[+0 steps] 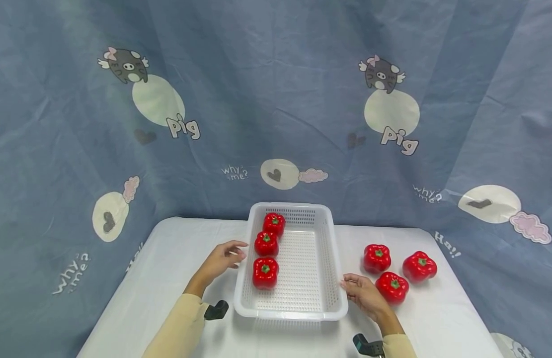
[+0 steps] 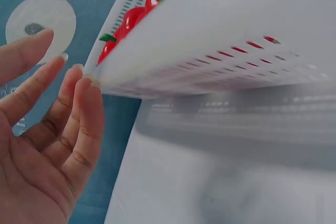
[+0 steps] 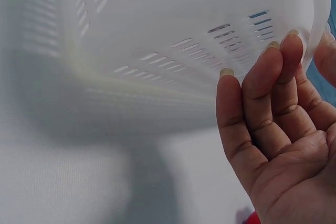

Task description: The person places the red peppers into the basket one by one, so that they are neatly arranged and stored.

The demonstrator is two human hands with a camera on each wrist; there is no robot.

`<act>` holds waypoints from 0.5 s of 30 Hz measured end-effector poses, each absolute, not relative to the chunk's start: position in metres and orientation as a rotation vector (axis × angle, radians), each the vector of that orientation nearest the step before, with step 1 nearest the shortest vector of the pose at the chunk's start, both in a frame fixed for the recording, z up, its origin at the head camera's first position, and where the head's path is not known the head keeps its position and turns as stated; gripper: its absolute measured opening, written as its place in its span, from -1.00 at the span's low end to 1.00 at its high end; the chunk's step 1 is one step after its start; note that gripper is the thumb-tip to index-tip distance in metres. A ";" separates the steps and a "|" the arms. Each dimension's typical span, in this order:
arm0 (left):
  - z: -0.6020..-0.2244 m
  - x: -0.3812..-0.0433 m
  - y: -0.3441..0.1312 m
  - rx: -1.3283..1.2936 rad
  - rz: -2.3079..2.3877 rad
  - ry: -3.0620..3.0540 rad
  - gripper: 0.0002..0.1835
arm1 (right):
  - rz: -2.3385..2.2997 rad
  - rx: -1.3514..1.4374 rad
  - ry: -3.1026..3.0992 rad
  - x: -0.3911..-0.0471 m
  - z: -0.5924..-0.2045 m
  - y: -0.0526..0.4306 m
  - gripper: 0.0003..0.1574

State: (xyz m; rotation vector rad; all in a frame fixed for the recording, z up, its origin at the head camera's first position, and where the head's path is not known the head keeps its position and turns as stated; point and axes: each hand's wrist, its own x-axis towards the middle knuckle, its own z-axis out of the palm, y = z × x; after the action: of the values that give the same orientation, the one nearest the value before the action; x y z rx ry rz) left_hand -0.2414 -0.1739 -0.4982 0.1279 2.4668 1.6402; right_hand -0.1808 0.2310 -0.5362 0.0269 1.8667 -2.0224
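Observation:
A white plastic basket (image 1: pixel 298 315) with slotted walls sits in the middle of the white table. Three red bell peppers, the nearest one (image 1: pixel 265 273) included, line its left side. My left hand (image 1: pixel 224 259) is beside the basket's left rim, fingers loosely bent and thumb apart from it. In the left wrist view its fingertips (image 2: pixel 92 83) come up to the rim's edge. At the right wall is my right hand (image 1: pixel 364 297), its bent fingers (image 3: pixel 257 93) close against the outside of the basket. Whether they touch or press it, I cannot tell.
Three more red bell peppers lie on the table to the right: one behind (image 1: pixel 376 258), one near my right hand (image 1: pixel 392 288) and one farther right (image 1: pixel 419 266). A blue curtain (image 1: pixel 276 109) printed with pigs hangs behind the white table (image 1: pixel 168 268).

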 end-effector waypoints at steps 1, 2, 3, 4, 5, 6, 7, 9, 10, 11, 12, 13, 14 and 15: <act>-0.499 -0.241 -0.175 0.115 1.651 2.461 -0.59 | -2.022 0.032 1.867 -0.181 -0.536 0.231 -0.58; -0.501 -0.241 -0.176 0.087 1.665 2.455 -0.59 | -2.023 0.038 1.868 -0.181 -0.536 0.231 -0.58; -0.502 -0.241 -0.176 0.064 1.675 2.447 -0.59 | -2.022 0.048 1.869 -0.181 -0.535 0.230 -0.57; -0.504 -0.241 -0.177 0.049 1.686 2.437 -0.58 | -2.019 0.051 1.870 -0.181 -0.535 0.230 -0.56; -0.506 -0.240 -0.178 0.036 1.696 2.428 -0.58 | -2.016 0.052 1.873 -0.181 -0.535 0.230 -0.55; -0.508 -0.240 -0.179 0.023 1.703 2.420 -0.59 | -2.016 0.058 1.873 -0.181 -0.536 0.230 -0.55; -0.510 -0.240 -0.179 0.012 1.711 2.412 -0.59 | -2.014 0.058 1.873 -0.181 -0.536 0.230 -0.54; -0.513 -0.240 -0.180 -0.014 1.728 2.390 -0.61 | -2.011 0.055 1.872 -0.181 -0.536 0.230 -0.53; -0.514 -0.239 -0.180 -0.022 1.734 2.383 -0.62 | -2.011 0.056 1.872 -0.181 -0.536 0.230 -0.53; -0.515 -0.238 -0.180 -0.035 1.739 2.379 -0.63 | -2.013 0.056 1.870 -0.181 -0.536 0.230 -0.53; -0.517 -0.237 -0.180 -0.047 1.742 2.375 -0.64 | -2.014 0.057 1.866 -0.181 -0.536 0.230 -0.53; -0.517 -0.237 -0.180 -0.060 1.747 2.370 -0.64 | -2.013 0.057 1.865 -0.181 -0.536 0.231 -0.53; -0.518 -0.236 -0.179 -0.076 1.750 2.365 -0.65 | -2.013 0.058 1.866 -0.181 -0.536 0.231 -0.53; -0.519 -0.235 -0.179 -0.096 1.752 2.363 -0.65 | -2.013 0.059 1.867 -0.181 -0.536 0.231 -0.53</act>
State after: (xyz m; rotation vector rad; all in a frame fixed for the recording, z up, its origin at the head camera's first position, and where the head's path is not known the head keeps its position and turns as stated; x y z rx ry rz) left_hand -0.2346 -0.1786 -0.5187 -0.0964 2.3628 1.7516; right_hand -0.1808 0.2306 -0.5361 0.0587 1.8674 -2.0127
